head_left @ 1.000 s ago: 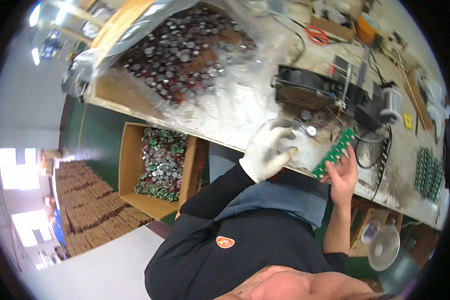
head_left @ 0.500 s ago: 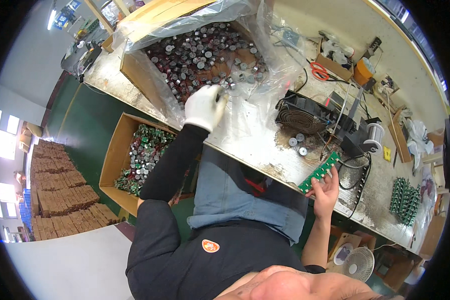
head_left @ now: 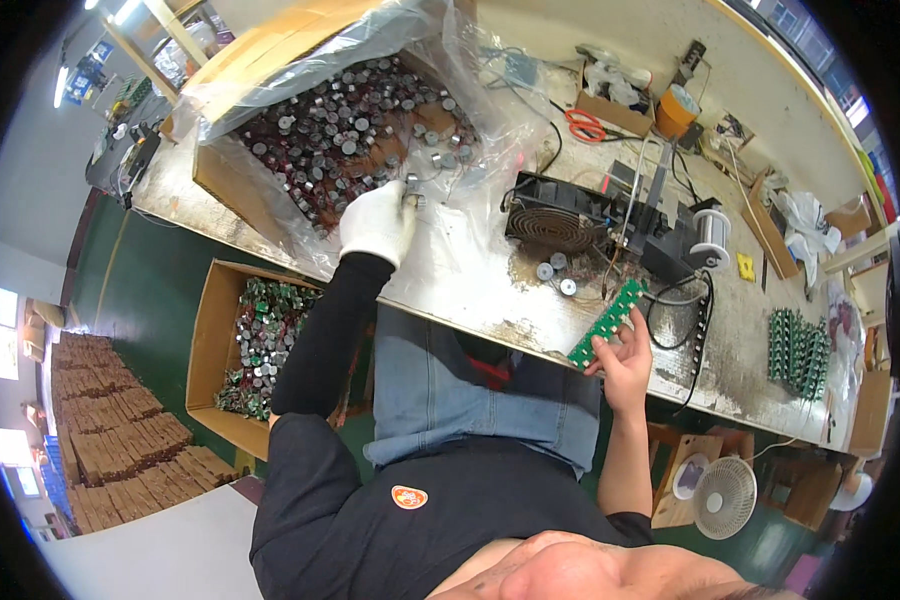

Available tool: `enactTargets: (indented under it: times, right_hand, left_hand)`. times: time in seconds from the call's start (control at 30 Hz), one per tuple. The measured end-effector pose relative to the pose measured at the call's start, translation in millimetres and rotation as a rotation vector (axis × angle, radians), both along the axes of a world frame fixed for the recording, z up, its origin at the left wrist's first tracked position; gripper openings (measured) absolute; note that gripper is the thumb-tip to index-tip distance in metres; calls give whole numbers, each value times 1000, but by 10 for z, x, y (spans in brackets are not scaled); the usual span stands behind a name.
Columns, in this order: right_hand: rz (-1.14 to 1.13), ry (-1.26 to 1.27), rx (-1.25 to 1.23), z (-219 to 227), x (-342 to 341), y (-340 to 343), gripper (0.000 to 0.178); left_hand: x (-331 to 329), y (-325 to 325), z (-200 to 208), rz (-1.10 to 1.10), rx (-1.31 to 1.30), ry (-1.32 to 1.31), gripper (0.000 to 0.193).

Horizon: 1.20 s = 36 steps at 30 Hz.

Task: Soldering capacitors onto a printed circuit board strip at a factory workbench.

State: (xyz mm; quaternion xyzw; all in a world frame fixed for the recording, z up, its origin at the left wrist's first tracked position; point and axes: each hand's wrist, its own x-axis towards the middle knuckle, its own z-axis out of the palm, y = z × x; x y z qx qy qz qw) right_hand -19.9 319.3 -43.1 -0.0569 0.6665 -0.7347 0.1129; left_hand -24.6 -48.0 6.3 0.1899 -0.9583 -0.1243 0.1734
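Observation:
My left hand [head_left: 377,224], in a white glove, is at the near edge of a plastic-lined carton [head_left: 232,190] of small round silver parts with thin red wires. Its thumb and fingers pinch a small round silver part [head_left: 419,201] at the tips. My right hand [head_left: 625,366] is bare and grips the lower end of a long green circuit board [head_left: 610,322] with small pale parts in a row. That board is tilted above the front edge of the workbench [head_left: 460,318]. A few loose round silver parts [head_left: 568,287] lie beyond it, by a black fan [head_left: 558,220].
A spool of solder wire [head_left: 709,238] stands on a black stand right of the fan. Stacked green boards [head_left: 798,354] sit at the bench's right. Red-handled scissors [head_left: 584,125] lie at the back. Below the bench on the left is a carton [head_left: 206,345] of wired parts.
The whole view has shifted, with bench things appearing farther left. My left hand has drawn slightly back from the carton's heap, and a silver part now shows at its fingertips. The right hand still holds the board.

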Motion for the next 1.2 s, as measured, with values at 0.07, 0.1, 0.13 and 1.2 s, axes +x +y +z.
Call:
enactTargets:
  times: [0.07, 0.1, 0.13, 1.2]
  right_hand:
    - [7, -9, -3, -5, -9, 14, 70]
    - [4, -7, -7, -2, -13, 16, 70]
    - [7, -6, 3, 23, -19, 5, 71]
    - [151, -248, -139, 169, 12, 112, 86]
  left_hand:
    - [176, 160, 105, -32, 117, 78, 21]
    - [238, 223, 116, -33, 131, 100, 18]
    - [302, 257, 79, -82, 166, 179, 19]
    - [139, 1873, -326, -280, 1613, -220, 20]
